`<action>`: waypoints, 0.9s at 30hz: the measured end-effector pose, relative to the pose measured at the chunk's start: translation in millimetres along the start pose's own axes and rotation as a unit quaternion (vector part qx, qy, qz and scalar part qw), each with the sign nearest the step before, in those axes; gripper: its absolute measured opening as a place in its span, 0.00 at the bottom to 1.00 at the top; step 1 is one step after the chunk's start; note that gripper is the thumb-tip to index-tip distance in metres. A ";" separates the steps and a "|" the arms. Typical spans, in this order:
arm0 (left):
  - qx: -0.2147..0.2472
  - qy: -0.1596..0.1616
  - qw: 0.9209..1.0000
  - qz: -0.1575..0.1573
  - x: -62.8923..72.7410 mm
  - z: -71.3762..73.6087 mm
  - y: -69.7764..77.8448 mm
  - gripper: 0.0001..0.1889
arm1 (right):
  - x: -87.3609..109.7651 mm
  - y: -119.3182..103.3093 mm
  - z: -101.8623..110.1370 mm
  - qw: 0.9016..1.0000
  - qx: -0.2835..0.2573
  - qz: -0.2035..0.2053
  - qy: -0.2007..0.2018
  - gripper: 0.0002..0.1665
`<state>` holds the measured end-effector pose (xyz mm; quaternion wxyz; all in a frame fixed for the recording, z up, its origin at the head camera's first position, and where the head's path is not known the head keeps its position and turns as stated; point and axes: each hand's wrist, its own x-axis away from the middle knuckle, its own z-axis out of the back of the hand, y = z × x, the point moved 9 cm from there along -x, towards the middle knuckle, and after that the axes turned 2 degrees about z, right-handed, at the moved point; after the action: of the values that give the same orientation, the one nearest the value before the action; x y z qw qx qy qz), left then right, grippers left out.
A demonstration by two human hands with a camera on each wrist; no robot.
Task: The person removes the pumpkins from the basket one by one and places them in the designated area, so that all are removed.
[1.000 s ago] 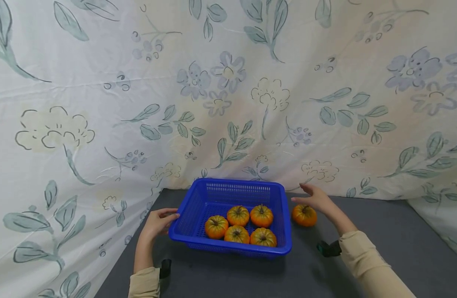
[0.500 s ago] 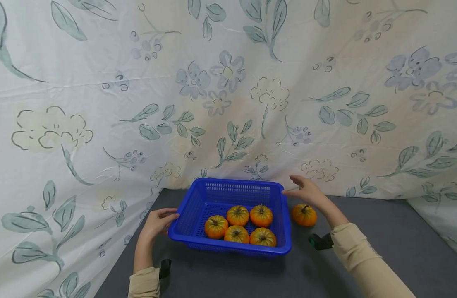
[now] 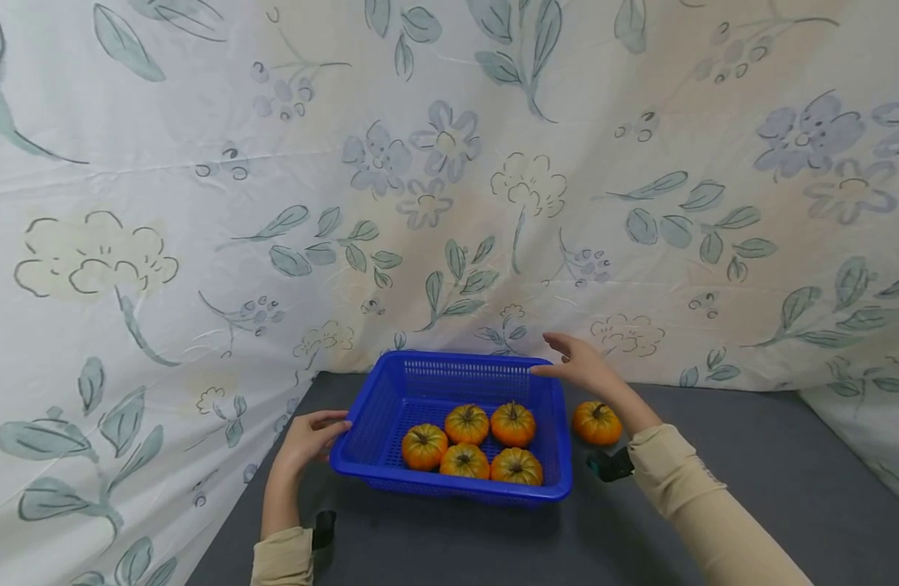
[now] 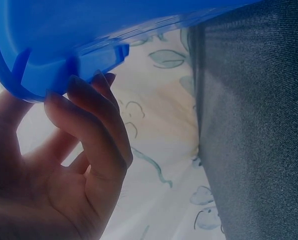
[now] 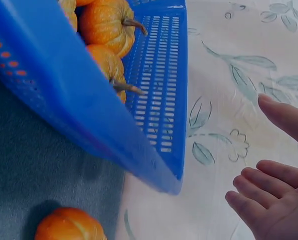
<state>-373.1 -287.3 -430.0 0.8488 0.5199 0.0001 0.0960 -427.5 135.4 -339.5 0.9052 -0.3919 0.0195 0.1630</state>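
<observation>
A blue plastic basket (image 3: 449, 483) with slotted walls stands in the middle of the head view, holding several small orange pumpkins (image 3: 466, 424) with brown stems. My left hand (image 3: 306, 443) grips the rim at its left end; in the left wrist view the curled fingers (image 4: 106, 120) meet the underside of the blue rim (image 4: 36, 85). Over the basket's back right corner, my right hand (image 3: 584, 370) has its thumb and fingers spread apart with nothing between them. One more pumpkin (image 3: 597, 423) sits outside, right of the basket, below my right forearm.
The dark grey table (image 3: 742, 472) stretches out to the right and in front of the basket. Close behind it hangs a white cloth (image 3: 449, 293) printed with flowers and leaves. Black wrist devices (image 3: 610, 465) extend inward from both sleeves.
My right hand has moved left and away from me, from above the outside pumpkin to the basket's back right corner. My left hand keeps its hold on the rim.
</observation>
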 end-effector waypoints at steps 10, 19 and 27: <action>-0.005 -0.001 1.000 -0.008 2.1 0.4 3.1 0.23 | -8.2 -21.2 -18.2 0.999 -0.012 0.036 -0.012 0.46; -0.001 -0.002 1.000 -0.006 3.4 1.4 3.3 0.23 | -15.0 -33.8 -37.3 0.997 -0.028 0.061 -0.034 0.46; 0.001 -0.001 1.000 -0.008 3.5 1.6 3.6 0.22 | -18.2 -40.0 -52.1 0.995 -0.010 0.081 -0.054 0.46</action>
<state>-370.1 -286.6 -425.7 0.8489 0.5211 0.0036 0.0881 -427.5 67.3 -344.4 0.8846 -0.3891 0.0004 0.2572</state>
